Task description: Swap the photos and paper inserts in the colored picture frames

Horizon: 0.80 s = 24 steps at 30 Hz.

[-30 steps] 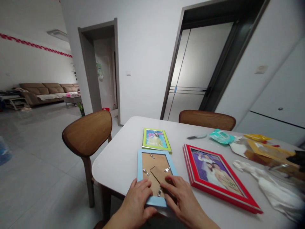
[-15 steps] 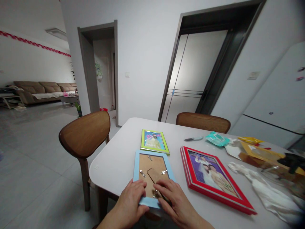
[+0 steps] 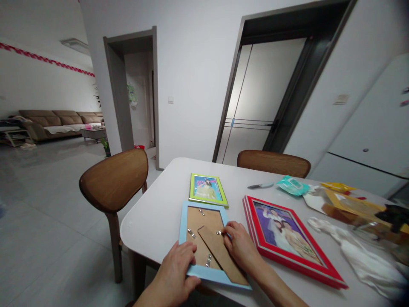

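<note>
A light blue picture frame lies face down near the table's front edge, its brown backing and brown stand flap uppermost. Small metal clips show on the backing. My left hand grips the lower left corner of this frame, thumb on the near edge. At its right side, my right hand has bent fingers touching the right metal clip. Just beyond is a green-edged photo frame, face up. To the right lie stacked red frames, the top one showing a photo.
On the white table are a knife, a teal wipes pack, a white cloth and yellow packaging. Wooden chairs stand at the left and far side.
My right hand has moved up and right from the lower clip to the right-hand clip, uncovering the lower clip and the stand flap. My left hand stays on the corner.
</note>
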### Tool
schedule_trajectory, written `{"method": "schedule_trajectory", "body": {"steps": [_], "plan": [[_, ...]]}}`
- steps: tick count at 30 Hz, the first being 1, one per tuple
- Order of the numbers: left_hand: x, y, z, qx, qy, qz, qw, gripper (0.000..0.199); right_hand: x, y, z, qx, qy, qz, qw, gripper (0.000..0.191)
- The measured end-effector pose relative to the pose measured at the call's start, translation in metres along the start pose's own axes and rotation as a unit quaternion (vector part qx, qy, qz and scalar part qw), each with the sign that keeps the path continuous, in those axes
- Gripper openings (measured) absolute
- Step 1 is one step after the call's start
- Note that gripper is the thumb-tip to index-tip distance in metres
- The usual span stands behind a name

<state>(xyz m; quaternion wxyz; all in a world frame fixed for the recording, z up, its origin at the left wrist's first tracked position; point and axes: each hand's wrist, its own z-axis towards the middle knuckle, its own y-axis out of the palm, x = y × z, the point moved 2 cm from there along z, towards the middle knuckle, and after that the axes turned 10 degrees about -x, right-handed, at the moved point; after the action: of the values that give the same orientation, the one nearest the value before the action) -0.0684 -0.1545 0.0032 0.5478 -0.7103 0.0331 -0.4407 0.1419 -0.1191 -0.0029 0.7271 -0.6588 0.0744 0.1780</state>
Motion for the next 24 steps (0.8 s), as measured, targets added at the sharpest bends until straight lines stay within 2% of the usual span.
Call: {"method": "schedule_trajectory", "body": {"steps": [4,13,17,21,24], "plan": [[-0.001,0.0,0.0,0.006,0.0,0.0,1.0,0.025,0.001,0.002,0.002,0.012,0.0,0.004,1.0,0.028],[0.0,-0.002,-0.001,0.01,0.003,-0.012,1.0,0.025,-0.001,0.0,0.0,-0.007,-0.006,-0.002,1.0,0.026],[0.0,-0.003,-0.001,0.01,0.009,-0.019,1.0,0.024,-0.03,0.002,0.003,0.0,-0.045,0.025,0.999,0.028],[-0.001,-0.003,-0.001,0.014,0.009,-0.024,1.0,0.028,-0.066,0.014,0.018,-0.034,-0.083,0.047,0.995,0.027],[-0.001,-0.003,-0.002,0.016,0.015,-0.023,1.0,0.03,-0.079,0.023,0.027,-0.044,-0.087,0.048,0.994,0.025]]}}
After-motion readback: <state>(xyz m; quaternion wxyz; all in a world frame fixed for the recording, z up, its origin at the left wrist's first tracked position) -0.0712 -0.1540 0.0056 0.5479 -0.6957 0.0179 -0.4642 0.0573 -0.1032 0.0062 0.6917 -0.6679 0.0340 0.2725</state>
